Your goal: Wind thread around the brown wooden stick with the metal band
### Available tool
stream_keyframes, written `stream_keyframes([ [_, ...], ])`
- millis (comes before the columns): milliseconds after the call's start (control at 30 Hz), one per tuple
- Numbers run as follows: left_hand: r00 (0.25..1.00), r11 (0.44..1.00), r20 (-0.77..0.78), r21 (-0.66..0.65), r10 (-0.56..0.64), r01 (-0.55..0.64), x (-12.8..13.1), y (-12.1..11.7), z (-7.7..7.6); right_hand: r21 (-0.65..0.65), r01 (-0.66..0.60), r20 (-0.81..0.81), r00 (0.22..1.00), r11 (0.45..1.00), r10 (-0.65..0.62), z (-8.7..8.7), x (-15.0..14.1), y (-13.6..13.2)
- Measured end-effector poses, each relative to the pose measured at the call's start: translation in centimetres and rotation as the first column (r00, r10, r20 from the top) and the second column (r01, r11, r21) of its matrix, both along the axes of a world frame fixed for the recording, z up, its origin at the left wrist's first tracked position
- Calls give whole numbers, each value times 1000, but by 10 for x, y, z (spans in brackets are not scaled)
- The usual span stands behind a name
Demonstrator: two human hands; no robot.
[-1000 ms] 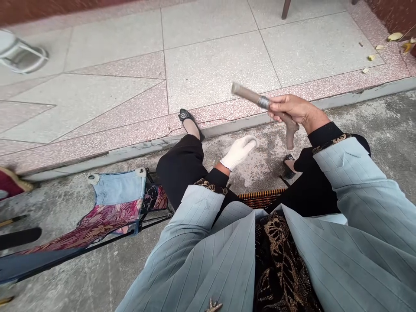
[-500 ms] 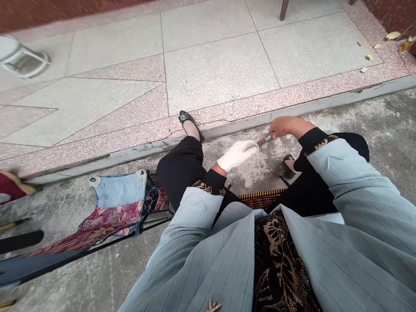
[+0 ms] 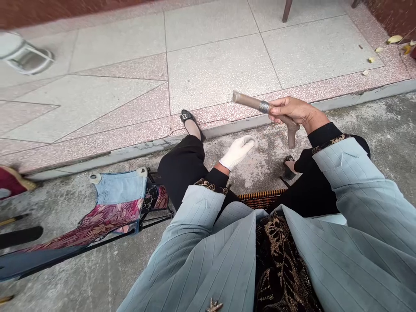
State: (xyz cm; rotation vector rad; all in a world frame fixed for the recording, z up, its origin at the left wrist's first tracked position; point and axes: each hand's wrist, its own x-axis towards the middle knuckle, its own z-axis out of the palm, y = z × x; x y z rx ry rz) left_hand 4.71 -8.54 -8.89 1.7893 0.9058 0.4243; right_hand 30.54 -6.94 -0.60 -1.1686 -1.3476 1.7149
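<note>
My right hand (image 3: 290,112) is bare and closed around a brown wooden-handled tool (image 3: 260,107) with a metal ring on its shaft, held raised above the ground with the straight end pointing left. My left hand (image 3: 237,151), in a white glove, hovers low between my knees with the fingers curled together; I cannot make out anything in it. Both arms wear pale blue striped sleeves. My legs in black trousers spread to either side, with a black shoe (image 3: 186,118) on the left foot.
A folding stool (image 3: 117,208) with denim and floral fabric stands to my left. A raised tiled floor (image 3: 211,65) begins past a concrete kerb (image 3: 130,149). A woven seat edge (image 3: 260,197) shows under me. A white stool (image 3: 22,56) is far left; dry leaves lie far right.
My right hand swung the tool down to the gloved left hand half a second ago, then lifted it back up. The left hand stayed low between my knees.
</note>
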Motion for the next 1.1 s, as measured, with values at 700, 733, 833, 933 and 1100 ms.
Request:
stream_keyframes([
  [700,970,949,-237,314,54,23,-19,18,14,-486,-552,439,515,677,736,-18,-11,-4],
  [733,969,949,-231,315,90,-13,-19,18,12,-396,-569,370,620,721,692,-13,-9,-5],
  [833,974,963,-193,263,116,-62,-13,11,5,-94,-381,193,900,920,392,1,-7,-6],
  [933,982,970,-189,238,-6,52,-5,0,2,57,-39,125,992,998,31,0,-7,-3],
  [1100,954,927,-228,276,-194,255,1,-13,9,134,171,648,730,976,-217,-24,-8,7],
])
